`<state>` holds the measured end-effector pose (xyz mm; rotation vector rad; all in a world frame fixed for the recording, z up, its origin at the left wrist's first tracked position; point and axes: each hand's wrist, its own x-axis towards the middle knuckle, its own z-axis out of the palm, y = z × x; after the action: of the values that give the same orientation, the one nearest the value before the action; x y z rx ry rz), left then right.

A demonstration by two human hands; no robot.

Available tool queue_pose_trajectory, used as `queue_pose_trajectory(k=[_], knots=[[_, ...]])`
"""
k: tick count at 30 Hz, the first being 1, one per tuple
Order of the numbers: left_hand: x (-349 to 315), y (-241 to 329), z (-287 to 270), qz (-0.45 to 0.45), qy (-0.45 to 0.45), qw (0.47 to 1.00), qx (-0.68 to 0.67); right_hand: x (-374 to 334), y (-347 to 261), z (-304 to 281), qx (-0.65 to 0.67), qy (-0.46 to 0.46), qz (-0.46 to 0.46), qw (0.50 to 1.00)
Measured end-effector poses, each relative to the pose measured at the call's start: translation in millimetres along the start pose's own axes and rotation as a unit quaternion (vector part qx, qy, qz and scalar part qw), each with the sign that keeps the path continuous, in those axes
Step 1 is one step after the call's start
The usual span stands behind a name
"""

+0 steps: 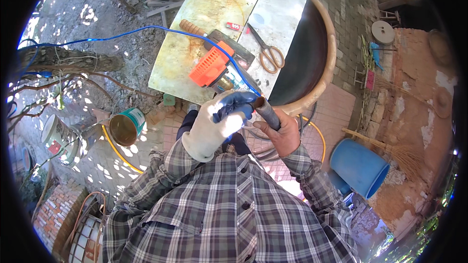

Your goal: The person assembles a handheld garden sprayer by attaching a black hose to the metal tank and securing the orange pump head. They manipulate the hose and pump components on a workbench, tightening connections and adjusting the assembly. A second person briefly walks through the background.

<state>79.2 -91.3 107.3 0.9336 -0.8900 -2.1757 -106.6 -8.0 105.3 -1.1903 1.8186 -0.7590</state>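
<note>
My right hand (284, 134), bare, is wrapped round a short dark metal pipe (267, 113), whose hollow end points up and away from me. My left hand (214, 119) wears a white glove with blue-coated fingers. Its fingers are curled in close beside the pipe's mouth; what they pinch, if anything, is hidden. A thin blue cord (161, 28) crosses from the left to the pipe's mouth. Just beyond my hands, an orange and black power tool (211, 64) lies on a stained board. Partly under it is a cleaver with a wooden handle (192, 28).
Scissors (267, 51) and a small red packet (235, 27) rest on the pale boards (195, 7), which partly cover a large round vat (332, 44). A green bucket (127, 126) stands left. To the right are a blue barrel (358, 165), a straw broom (390, 151) and a yellow hose (319, 136).
</note>
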Motion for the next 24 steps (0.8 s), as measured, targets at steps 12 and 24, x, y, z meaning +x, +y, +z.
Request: queue_pose_trajectory(k=[12,24], knots=[[-0.9,-14.0,-20.2,0.097,-0.076,0.924,0.363,-5.0,16.3,8.0,-0.138,-0.121,-0.027,0.983],[25.3,-35.0,-22.8,0.360,-0.025,0.795,0.488,-4.8,12.5,32.0,0.023,-0.042,0.103,0.993]])
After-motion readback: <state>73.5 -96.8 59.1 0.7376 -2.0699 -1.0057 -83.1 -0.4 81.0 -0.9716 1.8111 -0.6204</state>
